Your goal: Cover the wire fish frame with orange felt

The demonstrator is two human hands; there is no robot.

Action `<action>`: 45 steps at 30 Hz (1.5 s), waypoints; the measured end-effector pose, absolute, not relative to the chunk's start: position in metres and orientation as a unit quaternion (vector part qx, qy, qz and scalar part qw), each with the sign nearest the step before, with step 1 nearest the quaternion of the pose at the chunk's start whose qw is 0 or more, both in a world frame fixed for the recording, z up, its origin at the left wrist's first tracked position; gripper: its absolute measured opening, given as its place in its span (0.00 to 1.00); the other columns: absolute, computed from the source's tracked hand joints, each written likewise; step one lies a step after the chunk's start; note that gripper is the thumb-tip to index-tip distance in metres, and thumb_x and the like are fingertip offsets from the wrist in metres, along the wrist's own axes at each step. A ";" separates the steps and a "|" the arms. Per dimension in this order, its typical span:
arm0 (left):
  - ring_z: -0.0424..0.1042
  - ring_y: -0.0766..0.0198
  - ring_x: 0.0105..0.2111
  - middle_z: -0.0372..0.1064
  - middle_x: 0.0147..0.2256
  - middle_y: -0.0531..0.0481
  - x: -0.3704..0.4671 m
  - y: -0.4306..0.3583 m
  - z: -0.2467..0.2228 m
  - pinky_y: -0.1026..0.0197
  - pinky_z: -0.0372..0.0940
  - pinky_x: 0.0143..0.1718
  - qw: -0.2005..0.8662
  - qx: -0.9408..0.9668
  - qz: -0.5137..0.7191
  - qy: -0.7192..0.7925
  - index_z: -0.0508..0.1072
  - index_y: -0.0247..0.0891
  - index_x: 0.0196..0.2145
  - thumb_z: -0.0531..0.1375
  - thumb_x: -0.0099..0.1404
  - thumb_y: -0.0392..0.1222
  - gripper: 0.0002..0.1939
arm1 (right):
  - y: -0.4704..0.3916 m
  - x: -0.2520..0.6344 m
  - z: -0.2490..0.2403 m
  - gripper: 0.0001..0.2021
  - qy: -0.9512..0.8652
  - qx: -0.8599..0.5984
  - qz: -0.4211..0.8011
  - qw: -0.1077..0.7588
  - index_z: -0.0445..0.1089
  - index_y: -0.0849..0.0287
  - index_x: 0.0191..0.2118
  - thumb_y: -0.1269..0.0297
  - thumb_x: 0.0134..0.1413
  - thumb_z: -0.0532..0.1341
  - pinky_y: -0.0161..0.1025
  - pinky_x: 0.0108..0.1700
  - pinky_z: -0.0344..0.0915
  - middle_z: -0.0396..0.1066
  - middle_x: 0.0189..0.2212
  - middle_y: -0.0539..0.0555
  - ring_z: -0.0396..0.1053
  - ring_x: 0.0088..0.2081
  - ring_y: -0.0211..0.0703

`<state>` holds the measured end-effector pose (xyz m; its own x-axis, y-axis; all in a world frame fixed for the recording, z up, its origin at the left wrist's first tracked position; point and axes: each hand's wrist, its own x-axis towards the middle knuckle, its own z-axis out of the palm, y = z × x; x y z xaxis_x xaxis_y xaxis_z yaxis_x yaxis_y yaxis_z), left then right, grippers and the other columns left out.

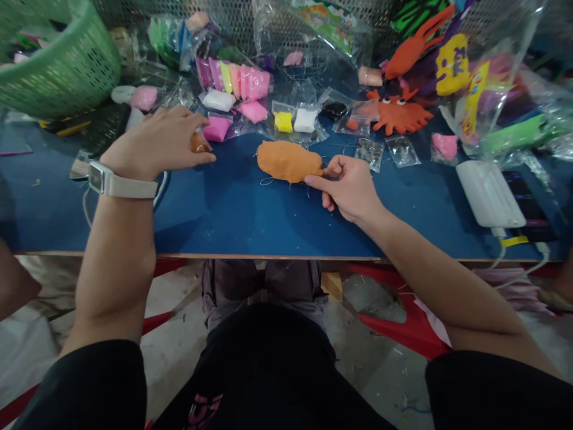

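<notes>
An orange oval piece of clay [289,161] lies near the middle of the blue table [250,227], with thin wire loops showing along its lower edge. My right hand [347,188] pinches its right end between thumb and fingers. To the left, my left hand [168,140] reaches over the table with its fingers curved round a small brownish-orange lump in clear wrap [199,143]. A pink clay packet [217,128] sits just beyond those fingertips. The left wrist carries a watch with a pale band.
A green basket [89,65] stands at the back left. Clay packets [242,80] line the back, beside an orange crab figure [400,113] and a yellow figure [452,64]. A white power bank [490,194] with cables and a phone [528,203] lie at the right.
</notes>
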<state>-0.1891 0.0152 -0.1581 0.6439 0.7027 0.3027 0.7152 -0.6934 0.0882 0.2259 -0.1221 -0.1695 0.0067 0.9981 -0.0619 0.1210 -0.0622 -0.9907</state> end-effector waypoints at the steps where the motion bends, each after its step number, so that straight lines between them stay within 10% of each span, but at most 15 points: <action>1: 0.73 0.32 0.70 0.74 0.72 0.27 -0.182 0.006 -0.146 0.28 0.67 0.76 0.005 -0.891 -0.056 -0.451 0.73 0.31 0.75 0.63 0.81 0.67 0.42 | -0.122 0.226 -0.170 0.43 -0.513 -0.546 0.482 0.453 0.52 0.48 0.34 0.50 0.46 0.92 0.34 0.11 0.60 0.63 0.22 0.40 0.69 0.16 0.35; 6: 0.72 0.36 0.73 0.74 0.72 0.30 -0.153 -0.023 -0.104 0.36 0.67 0.78 -0.013 -0.846 0.070 -0.529 0.71 0.27 0.76 0.58 0.79 0.46 0.34 | -0.122 0.229 -0.171 0.42 -0.519 -0.548 0.484 0.444 0.53 0.49 0.34 0.49 0.45 0.92 0.34 0.12 0.62 0.62 0.22 0.41 0.69 0.16 0.35; 16: 0.78 0.38 0.64 0.83 0.62 0.32 -0.141 -0.037 -0.094 0.35 0.70 0.73 0.016 -0.800 -0.023 -0.600 0.79 0.28 0.69 0.54 0.82 0.41 0.27 | -0.123 0.235 -0.164 0.41 -0.523 -0.559 0.502 0.402 0.58 0.49 0.32 0.44 0.42 0.92 0.36 0.12 0.62 0.61 0.19 0.40 0.67 0.15 0.37; 21: 0.77 0.40 0.55 0.83 0.59 0.36 -0.146 -0.030 -0.095 0.32 0.72 0.70 0.016 -0.788 -0.128 -0.601 0.75 0.38 0.74 0.62 0.77 0.44 0.30 | -0.123 0.260 -0.159 0.37 -0.604 -0.584 0.355 0.410 0.62 0.51 0.32 0.40 0.48 0.89 0.38 0.14 0.54 0.82 0.35 0.53 0.65 0.17 0.32; 27: 0.73 0.36 0.59 0.79 0.61 0.37 -0.152 -0.007 -0.107 0.26 0.72 0.64 0.017 -0.793 -0.216 -0.569 0.64 0.47 0.79 0.67 0.75 0.47 0.39 | -0.104 0.267 -0.145 0.30 -0.674 -0.545 0.164 0.470 0.67 0.51 0.36 0.37 0.60 0.83 0.41 0.23 0.59 0.80 0.38 0.51 0.66 0.20 0.34; 39: 0.70 0.45 0.74 0.71 0.75 0.40 -0.129 -0.009 -0.120 0.35 0.66 0.80 0.043 -0.811 -0.379 -0.443 0.58 0.47 0.83 0.61 0.85 0.55 0.36 | -0.057 0.205 -0.119 0.23 -0.768 -0.438 0.136 0.447 0.73 0.46 0.51 0.31 0.78 0.67 0.50 0.47 0.82 0.84 0.49 0.55 0.82 0.41 0.48; 45: 0.75 0.41 0.74 0.77 0.71 0.44 -0.072 -0.043 -0.139 0.27 0.69 0.79 0.010 -0.882 -0.340 -0.328 0.64 0.54 0.81 0.52 0.90 0.53 0.28 | -0.072 0.181 -0.134 0.32 -0.743 -0.402 0.189 0.501 0.80 0.48 0.54 0.23 0.68 0.70 0.50 0.38 0.82 0.85 0.49 0.58 0.84 0.44 0.56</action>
